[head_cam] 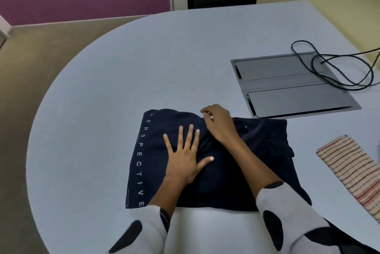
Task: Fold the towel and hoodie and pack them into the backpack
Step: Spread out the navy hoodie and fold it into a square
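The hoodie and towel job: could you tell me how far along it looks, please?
Done: the striped towel lies folded into a narrow strip at the table's right edge. In hand: the navy hoodie is partly folded, left hand pressing it flat, right hand working fabric at its far edge. Left: finishing that fold and packing both; no backpack is in view.

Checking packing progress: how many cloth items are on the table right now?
2: the dark hoodie under both hands near the front edge, and the folded striped towel to its right. No backpack in view.
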`<state>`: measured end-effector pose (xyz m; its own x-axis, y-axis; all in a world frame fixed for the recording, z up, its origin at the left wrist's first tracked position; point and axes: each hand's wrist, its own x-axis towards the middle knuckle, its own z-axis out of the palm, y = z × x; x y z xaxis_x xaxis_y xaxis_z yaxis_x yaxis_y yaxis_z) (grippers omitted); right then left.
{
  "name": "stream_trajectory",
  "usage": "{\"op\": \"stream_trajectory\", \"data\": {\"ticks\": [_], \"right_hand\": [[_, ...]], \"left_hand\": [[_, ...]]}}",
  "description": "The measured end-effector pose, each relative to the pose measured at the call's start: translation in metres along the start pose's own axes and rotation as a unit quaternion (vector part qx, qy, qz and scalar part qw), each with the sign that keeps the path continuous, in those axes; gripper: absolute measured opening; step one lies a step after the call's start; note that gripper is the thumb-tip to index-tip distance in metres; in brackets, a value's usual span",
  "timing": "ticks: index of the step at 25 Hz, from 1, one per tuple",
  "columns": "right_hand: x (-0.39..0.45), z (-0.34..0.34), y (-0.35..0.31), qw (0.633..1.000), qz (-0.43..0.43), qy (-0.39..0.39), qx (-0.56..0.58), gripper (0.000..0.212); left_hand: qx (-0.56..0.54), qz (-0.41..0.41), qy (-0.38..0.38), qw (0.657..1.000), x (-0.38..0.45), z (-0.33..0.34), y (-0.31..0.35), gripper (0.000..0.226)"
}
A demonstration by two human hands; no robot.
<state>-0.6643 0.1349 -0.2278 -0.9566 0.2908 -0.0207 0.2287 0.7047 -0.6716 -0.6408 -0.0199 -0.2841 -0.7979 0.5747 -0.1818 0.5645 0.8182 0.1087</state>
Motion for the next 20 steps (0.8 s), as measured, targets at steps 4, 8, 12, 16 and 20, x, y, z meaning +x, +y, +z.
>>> {"op": "stream_trajectory", "data": {"ticks": [4,8,12,16,20], "right_hand": [[0.022,0.035,-0.004,0.985,0.068,-0.148,0.056,0.035],[0.028,0.041,0.008,0.978,0.115,-0.130,0.116,0.036],[0.033,0.029,0.008,0.985,0.112,-0.082,0.103,0.042],[0.032,0.013,0.040,0.968,0.063,-0.127,-0.206,0.036],[0.006,0.003,0.039,0.983,0.003,-0.064,-0.174,0.034]], "left_hand": [[-0.039,0.003,0.007,0.999,0.001,-0.001,0.000,0.104],[-0.178,0.037,0.061,0.981,-0.023,0.000,-0.010,0.094],[-0.016,0.104,0.085,0.991,-0.028,0.017,-0.016,0.063],[0.016,0.092,0.036,0.995,-0.021,0.014,-0.014,0.057],[-0.003,0.141,0.071,0.988,-0.031,0.000,-0.028,0.052]]}}
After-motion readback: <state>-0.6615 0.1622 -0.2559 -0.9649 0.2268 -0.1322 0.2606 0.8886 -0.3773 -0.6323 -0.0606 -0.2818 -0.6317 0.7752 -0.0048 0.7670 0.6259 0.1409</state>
